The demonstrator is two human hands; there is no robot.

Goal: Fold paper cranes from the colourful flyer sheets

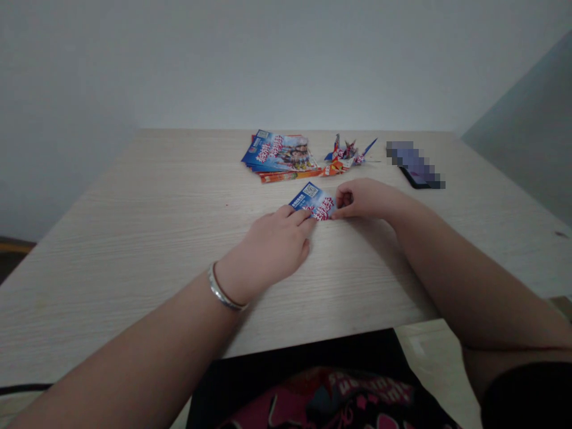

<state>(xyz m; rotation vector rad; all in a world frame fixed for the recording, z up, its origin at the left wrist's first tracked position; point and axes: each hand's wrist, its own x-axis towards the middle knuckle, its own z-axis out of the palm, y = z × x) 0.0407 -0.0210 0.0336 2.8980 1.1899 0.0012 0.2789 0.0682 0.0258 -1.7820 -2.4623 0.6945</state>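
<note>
A small blue printed paper sheet with a QR code and red-and-white lettering lies on the table between my hands. My left hand rests over its lower left edge, fingers stretched out and lying on the paper. At the sheet's right end, my right hand has its thumb and fingers pinched on the edge; that part of the paper is hidden behind the fingers. Just beyond are folded paper cranes, blue and orange, one touching an orange folded strip.
A fanned stack of printed leaflets lies at the back, left of the cranes. A dark phone, partly blurred out, is at the back right. The pale wooden table meets a wall behind. A black cable runs at the lower left.
</note>
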